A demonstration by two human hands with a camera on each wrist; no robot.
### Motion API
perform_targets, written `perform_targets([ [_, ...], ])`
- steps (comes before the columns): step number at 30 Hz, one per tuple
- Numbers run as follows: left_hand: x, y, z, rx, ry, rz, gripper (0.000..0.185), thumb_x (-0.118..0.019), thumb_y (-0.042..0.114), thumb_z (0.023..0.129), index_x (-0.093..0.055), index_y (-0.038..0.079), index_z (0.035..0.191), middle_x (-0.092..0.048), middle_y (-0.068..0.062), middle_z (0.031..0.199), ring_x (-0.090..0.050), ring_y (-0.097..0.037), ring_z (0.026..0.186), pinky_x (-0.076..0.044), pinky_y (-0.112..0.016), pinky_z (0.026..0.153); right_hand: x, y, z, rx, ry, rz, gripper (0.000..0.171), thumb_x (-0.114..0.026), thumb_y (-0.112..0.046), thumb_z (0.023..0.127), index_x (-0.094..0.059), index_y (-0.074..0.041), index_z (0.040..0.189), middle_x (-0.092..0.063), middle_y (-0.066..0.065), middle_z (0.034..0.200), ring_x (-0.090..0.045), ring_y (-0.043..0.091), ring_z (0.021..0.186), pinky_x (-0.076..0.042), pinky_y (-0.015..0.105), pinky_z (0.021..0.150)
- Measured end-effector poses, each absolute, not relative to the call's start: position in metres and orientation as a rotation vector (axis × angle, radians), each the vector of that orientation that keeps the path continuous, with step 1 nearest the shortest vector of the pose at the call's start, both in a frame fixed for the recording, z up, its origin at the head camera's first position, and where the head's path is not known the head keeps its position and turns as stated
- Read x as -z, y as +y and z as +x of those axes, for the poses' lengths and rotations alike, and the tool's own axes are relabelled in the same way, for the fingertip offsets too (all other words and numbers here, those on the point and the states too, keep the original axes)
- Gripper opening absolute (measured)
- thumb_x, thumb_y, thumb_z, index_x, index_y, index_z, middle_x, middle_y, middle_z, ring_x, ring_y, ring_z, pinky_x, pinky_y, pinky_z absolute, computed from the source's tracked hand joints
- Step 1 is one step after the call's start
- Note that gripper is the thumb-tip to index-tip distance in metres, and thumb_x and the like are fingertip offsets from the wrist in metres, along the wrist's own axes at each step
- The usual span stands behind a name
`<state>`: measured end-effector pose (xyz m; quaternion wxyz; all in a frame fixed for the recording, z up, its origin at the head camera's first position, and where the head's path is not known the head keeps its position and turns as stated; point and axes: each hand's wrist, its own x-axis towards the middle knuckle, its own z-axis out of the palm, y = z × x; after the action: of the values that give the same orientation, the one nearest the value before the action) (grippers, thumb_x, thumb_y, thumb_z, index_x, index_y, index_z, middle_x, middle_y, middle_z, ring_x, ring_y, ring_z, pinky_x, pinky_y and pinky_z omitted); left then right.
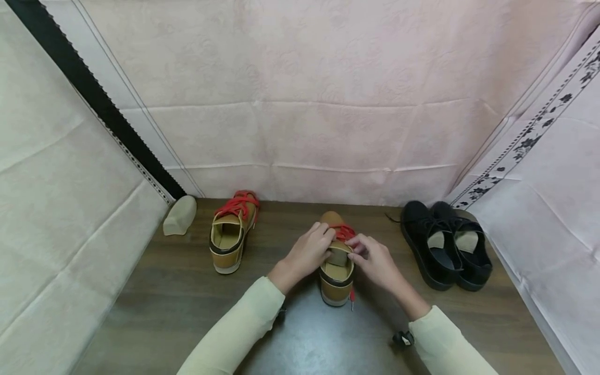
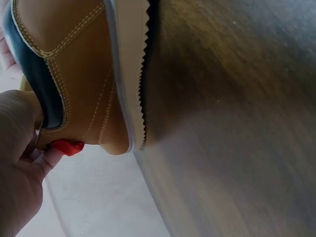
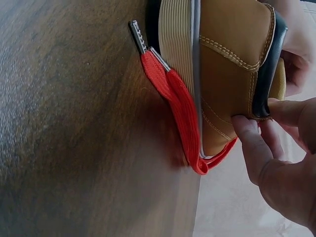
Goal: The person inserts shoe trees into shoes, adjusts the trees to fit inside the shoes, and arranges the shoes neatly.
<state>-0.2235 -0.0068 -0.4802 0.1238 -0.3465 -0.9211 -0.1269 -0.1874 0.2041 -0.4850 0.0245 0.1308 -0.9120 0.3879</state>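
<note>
right now both hands, left hand (image 1: 307,253) and right hand (image 1: 375,260), pinch the red lace (image 1: 344,232) on the tan leather shoe (image 1: 336,281) between them on the worktop (image 1: 154,291); lacing seems midway, and snugging it likely follows.

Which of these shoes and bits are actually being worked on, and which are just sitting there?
In use: tan leather shoe, its red lace, left hand, right hand.
Lying about: second tan red-laced shoe, black shoe pair, beige foam wedge.
</note>
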Motion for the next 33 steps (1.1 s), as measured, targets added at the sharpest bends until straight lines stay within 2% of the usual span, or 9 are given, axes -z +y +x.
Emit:
perform_targets([
  [7, 0.483, -0.006, -0.225, 0.371, -2.659, -1.017, 0.032, -0.084, 0.018, 0.088, -0.064, 0.01, 0.111, -0.06, -0.002, 0.108, -0.053, -0.017, 0.099, -0.056, -0.027, 0.081, 0.485, 0.206, -0.188, -1.195, -2.816, 0.395, 0.025, -0.077, -0.009, 0.093, -0.07, -0.017, 0.115, -0.066, 0.002, 0.093, -0.063, 0.016, 0.086, -0.057, 0.037, 0.08],
  [12, 0.484, -0.01, -0.223, 0.489, -2.627, -1.047, 0.032, -0.084, 0.019, 0.089, -0.066, 0.011, 0.113, -0.059, -0.001, 0.109, -0.053, -0.016, 0.1, -0.054, -0.027, 0.085, 0.487, 0.207, -0.184, -1.21, -2.817, 0.375, 0.03, -0.077, -0.012, 0.094, -0.068, -0.018, 0.122, -0.065, 0.001, 0.097, -0.064, 0.016, 0.09, -0.06, 0.041, 0.084],
  [19, 0.482, -0.021, -0.221, 0.675, -2.544, -1.082, 0.035, -0.083, 0.021, 0.09, -0.067, 0.009, 0.119, -0.061, -0.002, 0.116, -0.057, -0.016, 0.109, -0.054, -0.031, 0.094, 0.488, 0.209, -0.174, -1.129, -2.758, 0.419, 0.043, -0.08, -0.014, 0.092, -0.064, -0.019, 0.131, -0.062, 0.0, 0.104, -0.065, 0.013, 0.094, -0.059, 0.036, 0.086],
  [25, 0.473, -0.033, -0.217, 0.712, -2.442, -1.068, 0.036, -0.084, 0.025, 0.089, -0.069, 0.008, 0.117, -0.065, -0.001, 0.115, -0.062, -0.017, 0.107, -0.055, -0.032, 0.093, 0.485, 0.207, -0.16, -1.002, -2.621, 0.529, 0.042, -0.084, -0.014, 0.088, -0.065, -0.013, 0.126, -0.061, 0.002, 0.109, -0.065, 0.017, 0.095, -0.06, 0.032, 0.077],
  [28, 0.469, -0.038, -0.215, 0.716, -2.406, -1.061, 0.037, -0.084, 0.025, 0.089, -0.07, 0.006, 0.118, -0.067, -0.003, 0.116, -0.064, -0.018, 0.108, -0.056, -0.034, 0.093, 0.485, 0.206, -0.154, -0.998, -2.565, 0.624, 0.04, -0.084, -0.011, 0.086, -0.066, -0.009, 0.122, -0.061, 0.004, 0.113, -0.067, 0.021, 0.098, -0.062, 0.035, 0.078],
  [33, 0.465, -0.049, -0.211, 0.667, -2.407, -1.026, 0.043, -0.079, 0.029, 0.093, -0.068, 0.007, 0.128, -0.067, -0.006, 0.125, -0.065, -0.022, 0.117, -0.054, -0.037, 0.102, 0.489, 0.202, -0.145, -0.919, -2.497, 0.788, 0.04, -0.086, -0.011, 0.084, -0.069, -0.009, 0.12, -0.063, 0.004, 0.12, -0.067, 0.021, 0.106, -0.061, 0.041, 0.084],
])
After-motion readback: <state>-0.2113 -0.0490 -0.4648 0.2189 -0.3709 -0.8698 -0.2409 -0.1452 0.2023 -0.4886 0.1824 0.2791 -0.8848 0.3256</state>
